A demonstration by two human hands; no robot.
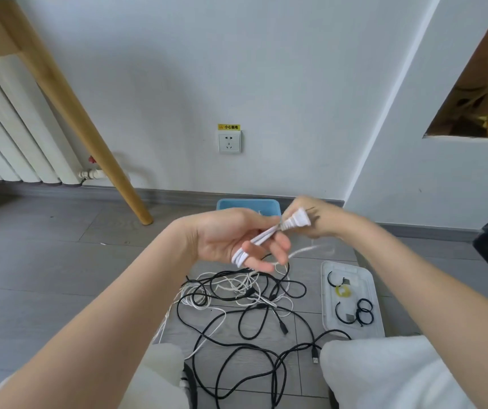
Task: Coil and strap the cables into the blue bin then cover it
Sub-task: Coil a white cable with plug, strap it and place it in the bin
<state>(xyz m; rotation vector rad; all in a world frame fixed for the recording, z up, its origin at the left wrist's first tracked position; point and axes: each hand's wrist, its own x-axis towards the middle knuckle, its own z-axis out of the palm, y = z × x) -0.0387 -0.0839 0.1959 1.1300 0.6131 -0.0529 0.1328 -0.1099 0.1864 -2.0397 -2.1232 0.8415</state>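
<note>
Left hand (pixel 231 240) grips folded white cable (pixel 254 243); right hand (pixel 316 216), at 2 o'clock, pinches its plug (pixel 295 221). Keep loops even, tension steady.

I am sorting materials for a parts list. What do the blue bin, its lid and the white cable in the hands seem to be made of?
Blue bin: probably plastic, matte, uniform color with rounded corners.
Lid: translucent plastic; the floor shows faintly through it.
White cable: smooth rubbery or vinyl jacket, bent into tight loops; its plug is moulded white plastic with metal prongs.
</note>
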